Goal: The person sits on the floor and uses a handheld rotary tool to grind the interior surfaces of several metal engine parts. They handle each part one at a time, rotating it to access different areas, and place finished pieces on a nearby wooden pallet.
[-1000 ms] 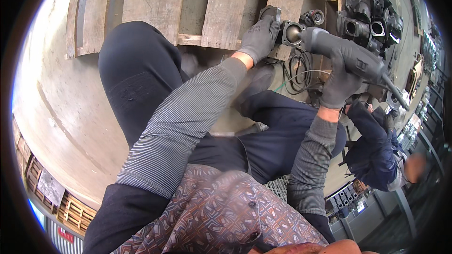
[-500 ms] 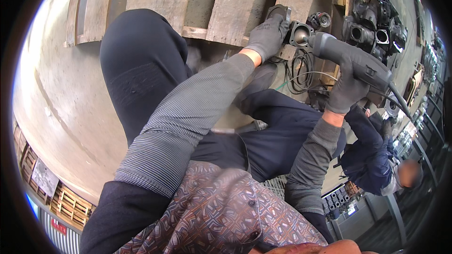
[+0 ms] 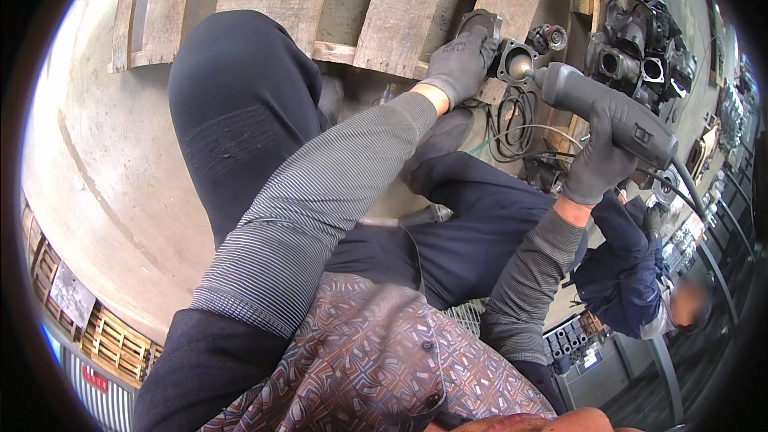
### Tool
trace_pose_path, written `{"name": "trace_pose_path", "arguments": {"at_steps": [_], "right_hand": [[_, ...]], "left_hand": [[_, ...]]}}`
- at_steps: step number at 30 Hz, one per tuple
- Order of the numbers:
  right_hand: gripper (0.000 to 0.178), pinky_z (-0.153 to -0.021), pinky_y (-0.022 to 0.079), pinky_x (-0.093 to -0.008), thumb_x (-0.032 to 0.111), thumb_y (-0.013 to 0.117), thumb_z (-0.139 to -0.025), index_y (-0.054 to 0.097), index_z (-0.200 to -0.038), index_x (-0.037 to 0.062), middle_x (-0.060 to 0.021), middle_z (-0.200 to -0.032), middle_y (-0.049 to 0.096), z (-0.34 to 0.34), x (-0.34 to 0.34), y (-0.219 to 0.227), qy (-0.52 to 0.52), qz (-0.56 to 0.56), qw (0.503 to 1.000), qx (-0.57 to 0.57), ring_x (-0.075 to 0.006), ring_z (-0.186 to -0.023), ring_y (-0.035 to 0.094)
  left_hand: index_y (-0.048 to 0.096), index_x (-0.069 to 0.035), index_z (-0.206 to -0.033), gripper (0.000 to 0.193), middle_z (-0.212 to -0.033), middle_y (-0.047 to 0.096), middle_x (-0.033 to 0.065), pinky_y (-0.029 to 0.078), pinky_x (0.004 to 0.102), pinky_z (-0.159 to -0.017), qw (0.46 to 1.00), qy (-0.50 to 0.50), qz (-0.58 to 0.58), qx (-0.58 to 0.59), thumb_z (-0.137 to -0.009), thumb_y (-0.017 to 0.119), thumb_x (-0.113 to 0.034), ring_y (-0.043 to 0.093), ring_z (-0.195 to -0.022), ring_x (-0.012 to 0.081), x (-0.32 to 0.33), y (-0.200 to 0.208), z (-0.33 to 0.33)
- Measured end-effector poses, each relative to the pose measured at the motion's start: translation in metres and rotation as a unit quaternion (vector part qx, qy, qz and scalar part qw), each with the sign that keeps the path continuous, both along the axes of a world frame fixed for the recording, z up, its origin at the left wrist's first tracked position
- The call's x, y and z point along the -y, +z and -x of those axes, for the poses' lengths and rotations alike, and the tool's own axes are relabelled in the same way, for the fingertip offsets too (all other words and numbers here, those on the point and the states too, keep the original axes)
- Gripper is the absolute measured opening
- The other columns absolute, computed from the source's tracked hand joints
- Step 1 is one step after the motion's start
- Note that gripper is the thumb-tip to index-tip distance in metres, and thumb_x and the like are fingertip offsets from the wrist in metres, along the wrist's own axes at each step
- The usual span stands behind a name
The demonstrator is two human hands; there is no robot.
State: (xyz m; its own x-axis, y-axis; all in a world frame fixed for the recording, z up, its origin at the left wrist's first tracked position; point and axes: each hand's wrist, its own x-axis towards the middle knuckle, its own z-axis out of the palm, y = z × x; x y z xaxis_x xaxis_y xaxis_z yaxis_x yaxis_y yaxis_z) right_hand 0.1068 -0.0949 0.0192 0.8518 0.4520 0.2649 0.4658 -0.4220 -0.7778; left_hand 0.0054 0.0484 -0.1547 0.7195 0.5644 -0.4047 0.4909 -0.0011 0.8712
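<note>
Gloved in grey, my left hand (image 3: 462, 64) is closed around the body of a dark metal casting (image 3: 518, 56). The casting has a square flanged face with corner holes and a round, pale bore turned toward the right. My right hand (image 3: 600, 152), in a matching glove, grips a dark corded straight grinder (image 3: 578, 93) by its body. The grinder's nose points left at the bore, its tip at or just inside the opening. Whether the tip touches the metal is hard to tell. Both hands are over the edge of a wooden pallet.
The wooden pallet (image 3: 392, 8) has wide gaps between its boards. A small round metal part (image 3: 548, 37) lies beyond the casting. Several dark castings (image 3: 624, 32) are heaped at the right. Coiled black cable (image 3: 516, 124) lies below the work. A co-worker (image 3: 620, 280) is at the lower right.
My right hand and the grinder have shifted a little right and toward me. The casting and my left hand appear slightly further right, partly because the view has shifted. Both grips are unchanged.
</note>
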Motion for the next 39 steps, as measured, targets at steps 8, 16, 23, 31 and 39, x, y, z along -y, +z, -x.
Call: {"name": "trace_pose_path", "arguments": {"at_steps": [8,16,23,31,39], "right_hand": [[0.048,-0.105,0.053,-0.0398,0.005,0.080,-0.090,0.059,-0.131,-0.0072,-0.0135,-0.126,0.066,0.004,-0.003,-0.003,0.005,-0.008,1.000,0.019,-0.0230,-0.116,0.065],[0.046,-0.104,0.054,-0.0397,0.007,0.080,-0.091,0.060,-0.129,-0.0081,-0.0151,-0.125,0.067,0.003,0.002,0.007,0.006,0.023,0.999,0.026,-0.0239,-0.115,0.066],[0.058,-0.104,0.054,-0.0383,0.005,0.084,-0.087,0.054,-0.134,-0.0078,-0.0153,-0.128,0.066,0.002,0.001,0.012,-0.026,-0.038,0.999,0.009,-0.0230,-0.114,0.067],[0.046,-0.104,0.053,-0.0402,0.006,0.081,-0.089,0.061,-0.128,-0.0084,-0.0142,-0.124,0.068,0.003,-0.003,-0.005,-0.023,-0.027,0.999,0.008,-0.0228,-0.113,0.066],[0.046,-0.102,0.054,-0.0394,0.006,0.081,-0.090,0.061,-0.128,-0.0083,-0.0144,-0.123,0.068,-0.001,0.001,0.000,-0.039,-0.047,0.998,0.002,-0.0230,-0.112,0.067]], "left_hand": [[0.055,-0.006,-0.119,0.040,-0.115,0.069,0.0238,0.053,0.0553,-0.092,0.999,-0.017,-0.039,-0.003,-0.111,0.042,-0.043,0.068,-0.107,0.0447,0.001,-0.002,0.000],[0.056,-0.007,-0.119,0.042,-0.116,0.068,0.0274,0.051,0.0566,-0.094,1.000,-0.002,-0.023,0.007,-0.111,0.040,-0.045,0.064,-0.110,0.0488,0.001,-0.003,0.000],[0.055,-0.006,-0.120,0.041,-0.116,0.069,0.0232,0.052,0.0553,-0.093,0.999,-0.011,-0.032,-0.011,-0.111,0.040,-0.044,0.067,-0.108,0.0446,0.000,0.000,-0.001],[0.057,-0.008,-0.121,0.045,-0.119,0.068,0.0296,0.050,0.0572,-0.094,1.000,0.004,-0.011,0.001,-0.111,0.042,-0.049,0.062,-0.111,0.0521,0.000,-0.002,0.000],[0.055,-0.006,-0.118,0.042,-0.115,0.070,0.0250,0.051,0.0560,-0.094,1.000,-0.008,-0.023,-0.012,-0.110,0.042,-0.045,0.067,-0.109,0.0463,0.000,0.002,0.000]]}}
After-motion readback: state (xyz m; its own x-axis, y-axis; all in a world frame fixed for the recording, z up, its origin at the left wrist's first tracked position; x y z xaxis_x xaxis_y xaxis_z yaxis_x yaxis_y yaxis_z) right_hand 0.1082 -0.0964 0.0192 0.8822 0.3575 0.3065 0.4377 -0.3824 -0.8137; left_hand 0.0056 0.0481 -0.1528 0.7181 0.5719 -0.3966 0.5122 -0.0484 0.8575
